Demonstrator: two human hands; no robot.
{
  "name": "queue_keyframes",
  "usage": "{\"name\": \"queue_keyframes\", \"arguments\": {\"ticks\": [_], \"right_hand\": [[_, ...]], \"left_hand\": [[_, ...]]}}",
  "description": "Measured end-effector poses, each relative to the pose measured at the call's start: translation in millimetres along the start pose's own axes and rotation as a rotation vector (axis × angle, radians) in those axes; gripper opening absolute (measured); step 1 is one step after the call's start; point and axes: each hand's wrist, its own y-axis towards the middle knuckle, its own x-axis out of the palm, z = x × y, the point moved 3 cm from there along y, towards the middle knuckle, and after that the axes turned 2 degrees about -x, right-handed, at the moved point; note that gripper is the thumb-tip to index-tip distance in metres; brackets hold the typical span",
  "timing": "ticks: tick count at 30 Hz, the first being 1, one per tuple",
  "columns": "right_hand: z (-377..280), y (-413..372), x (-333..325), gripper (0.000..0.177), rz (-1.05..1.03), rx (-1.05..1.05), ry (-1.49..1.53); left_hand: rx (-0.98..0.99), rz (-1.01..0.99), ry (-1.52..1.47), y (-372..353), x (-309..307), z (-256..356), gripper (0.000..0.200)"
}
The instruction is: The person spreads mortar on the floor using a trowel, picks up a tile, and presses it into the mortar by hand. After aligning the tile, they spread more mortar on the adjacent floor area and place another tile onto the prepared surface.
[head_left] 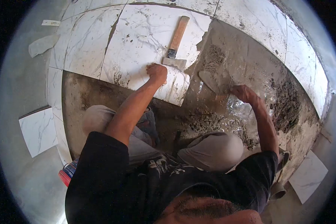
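Observation:
My left hand [157, 73] is closed in a fist and leans on a large white marbled tile [138, 41] spattered with mortar. Just beyond that fist, a hammer [178, 35] with a wooden handle lies on the same tile, its metal head toward me. In my right hand [243, 93] is a trowel [208, 80]; its fingers are wrapped round the handle. The trowel's blade lies in the wet grey mortar [246, 48] to the right of the tile. Mortar hides part of the blade.
Laid tiles [250, 16] border the mortar bed at the back and right. Clumps of rough mortar [287, 106] lie at the right. One loose tile [39, 131] is on the left floor, another [308, 176] at lower right. A red and blue object [68, 173] stands by my left side.

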Motion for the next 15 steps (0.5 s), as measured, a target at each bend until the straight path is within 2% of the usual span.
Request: {"name": "queue_keyframes", "arguments": {"ticks": [1, 2, 7, 8, 9, 10, 12, 13, 14, 15], "right_hand": [[-10.8, 1.5, -11.8, 0.026, -0.289, 0.339, 0.177], [-8.7, 1.6, -12.2, 0.026, -0.283, 0.343, 0.175], [46.9, 20.5, -23.7, 0.033, -0.033, 0.447, -0.01], [55.6, 26.6, -26.9, 0.033, -0.029, 0.447, -0.01], [63.5, 33.1, -35.0, 0.029, 0.071, 0.451, -0.027], [69.7, 37.5, -41.9, 0.026, 0.171, 0.456, -0.043], [80.8, 44.8, -46.5, 0.026, 0.189, 0.485, -0.049], [86.1, 48.8, -47.7, 0.026, 0.197, 0.512, -0.052], [94.1, 51.5, -44.6, 0.026, 0.193, 0.51, -0.05], [102.4, 54.6, -42.2, 0.027, 0.184, 0.48, -0.044]], "left_hand": [[0.004, 0.004, 0.004, -1.2, -0.8, -0.2, 0.056], [0.02, -0.054, -0.037, -1.3, -2.8, -0.8, 0.057], [0.023, -0.157, -0.126, -8.5, -16.0, -2.2, 0.057], [0.017, -0.197, -0.118, -5.7, -11.8, -1.6, 0.072], [0.011, -0.234, -0.11, -2.3, -9.9, -1.5, 0.087], [0.011, -0.228, -0.108, 0.0, -8.4, -1.2, 0.087], [0.005, -0.252, -0.142, -6.1, -16.6, -2.6, 0.088], [0.002, -0.119, -0.035, -12.4, -21.5, -0.7, 0.066], [0.0, -0.124, -0.035, -10.8, -19.1, -1.6, 0.066], [0.019, -0.202, -0.054, -5.7, -14.9, -1.2, 0.078]]}}
